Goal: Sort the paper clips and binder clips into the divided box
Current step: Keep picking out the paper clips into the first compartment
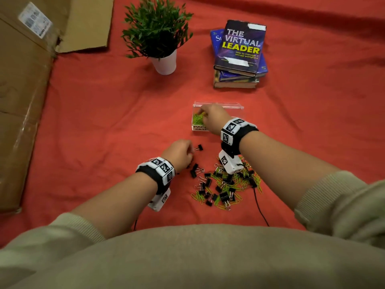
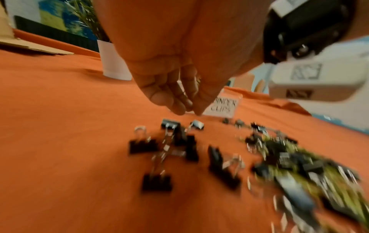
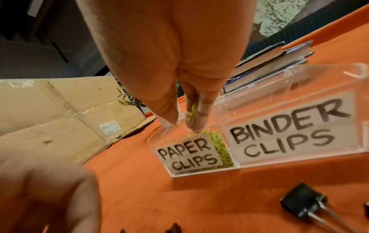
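A clear divided box (image 1: 218, 105) stands on the red cloth, labelled "PAPER CLIPS" (image 3: 189, 154) on the left and "BINDER CLIPS" (image 3: 289, 134) on the right. Green paper clips (image 1: 196, 119) lie in the left compartment. My right hand (image 1: 203, 113) hovers over that compartment and pinches a few green paper clips (image 3: 192, 115) between its fingertips. The right compartment looks bare. My left hand (image 1: 190, 152) hangs just above black binder clips (image 2: 143, 145), fingertips (image 2: 179, 108) bunched together with nothing visible between them. A mixed pile of clips (image 1: 225, 186) lies below the box.
A potted plant (image 1: 164, 61) and a stack of books (image 1: 239, 57) stand behind the box. Flattened cardboard (image 1: 25, 80) covers the left side. A lone binder clip (image 1: 199, 147) lies by my left fingers. A black cable (image 1: 259, 207) runs from the pile toward me.
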`<state>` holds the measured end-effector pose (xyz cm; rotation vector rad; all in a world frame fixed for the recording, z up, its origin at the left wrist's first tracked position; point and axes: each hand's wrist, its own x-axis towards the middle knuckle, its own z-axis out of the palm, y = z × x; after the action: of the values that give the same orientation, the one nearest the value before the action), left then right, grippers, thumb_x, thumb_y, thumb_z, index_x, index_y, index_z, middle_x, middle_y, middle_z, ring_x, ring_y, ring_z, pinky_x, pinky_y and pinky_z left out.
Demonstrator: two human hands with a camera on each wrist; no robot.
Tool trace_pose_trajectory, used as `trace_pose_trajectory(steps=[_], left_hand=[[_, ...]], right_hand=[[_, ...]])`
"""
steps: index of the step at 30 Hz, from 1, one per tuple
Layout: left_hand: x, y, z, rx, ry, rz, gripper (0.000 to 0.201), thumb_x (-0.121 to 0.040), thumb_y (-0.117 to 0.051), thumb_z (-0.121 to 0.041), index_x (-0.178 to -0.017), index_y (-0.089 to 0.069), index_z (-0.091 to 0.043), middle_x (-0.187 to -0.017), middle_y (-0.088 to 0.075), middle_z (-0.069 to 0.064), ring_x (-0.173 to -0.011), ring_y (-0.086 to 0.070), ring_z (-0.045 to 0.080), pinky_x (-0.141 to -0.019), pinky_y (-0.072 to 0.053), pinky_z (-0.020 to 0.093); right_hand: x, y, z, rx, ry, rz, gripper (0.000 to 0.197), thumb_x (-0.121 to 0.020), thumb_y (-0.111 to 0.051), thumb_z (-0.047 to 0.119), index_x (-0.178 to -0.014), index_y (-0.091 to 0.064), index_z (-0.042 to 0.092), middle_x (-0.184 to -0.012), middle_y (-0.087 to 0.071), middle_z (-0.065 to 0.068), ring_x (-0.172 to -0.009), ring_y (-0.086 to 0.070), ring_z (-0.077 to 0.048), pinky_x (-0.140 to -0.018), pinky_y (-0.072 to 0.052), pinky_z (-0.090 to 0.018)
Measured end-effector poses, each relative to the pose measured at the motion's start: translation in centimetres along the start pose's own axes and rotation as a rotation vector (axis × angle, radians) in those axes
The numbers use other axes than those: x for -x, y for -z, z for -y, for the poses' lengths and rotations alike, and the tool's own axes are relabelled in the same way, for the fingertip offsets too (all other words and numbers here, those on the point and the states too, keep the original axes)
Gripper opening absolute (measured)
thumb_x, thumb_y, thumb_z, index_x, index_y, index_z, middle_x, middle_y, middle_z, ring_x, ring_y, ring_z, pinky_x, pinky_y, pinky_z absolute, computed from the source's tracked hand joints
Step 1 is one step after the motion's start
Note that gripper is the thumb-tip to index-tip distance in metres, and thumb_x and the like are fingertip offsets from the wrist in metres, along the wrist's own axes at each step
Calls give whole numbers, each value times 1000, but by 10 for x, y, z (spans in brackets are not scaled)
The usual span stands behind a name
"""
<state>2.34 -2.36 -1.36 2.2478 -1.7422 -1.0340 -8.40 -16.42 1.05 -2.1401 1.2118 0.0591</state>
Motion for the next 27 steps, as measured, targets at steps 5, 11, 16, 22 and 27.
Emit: trace_pose_trajectory(steps=[5, 11, 16, 22, 27], left_hand=[[21, -10, 26, -3, 104, 31, 8, -78, -64, -17, -84, -58, -19, -81, -59, -3, -79, -58, 20, -66, -43, 27], [20, -23, 24, -45, 32, 33, 22, -79, -71, -22, -94, -57, -13, -95, -52, 4, -83, -52, 20, -72, -41, 28], [12, -28, 7, 31, -27, 2, 22, -85, -63, -17, -106, -56, -14, -108, -53, 4, -96, -56, 22, -86, -45, 32], [21, -36, -4, -129, -228, 21, 21, -87, -61, -23, -107, -55, -23, -109, -49, -1, -99, -52, 18, -80, -49, 34], [20, -49, -11, -208, -243, 80, 24, -88, -61, -37, -108, -60, -25, -108, -49, 0, -102, -51, 18, -80, -50, 34]], right_hand=[[33, 0, -12, -20, 112, -125, 28, -86, -52, 4, -108, -65, 13, -114, -61, -9, -93, -60, -20, -85, -45, -23], [106, -36, -38, 191, 197, 277, 14, -85, -61, 18, -97, -65, 22, -92, -51, 6, -89, -47, -10, -78, -45, -24], [115, -55, -65, 222, 116, 217, 18, -86, -62, 24, -104, -64, 22, -99, -49, -1, -103, -46, -18, -86, -45, -34], [107, -43, -75, -13, -46, 45, 11, -89, -61, 24, -94, -64, 15, -87, -55, 1, -79, -55, -16, -59, -41, -19], [108, -40, -82, 14, -105, -139, 21, -90, -57, 22, -109, -62, 16, -105, -53, -1, -89, -55, -17, -81, -48, -31]])
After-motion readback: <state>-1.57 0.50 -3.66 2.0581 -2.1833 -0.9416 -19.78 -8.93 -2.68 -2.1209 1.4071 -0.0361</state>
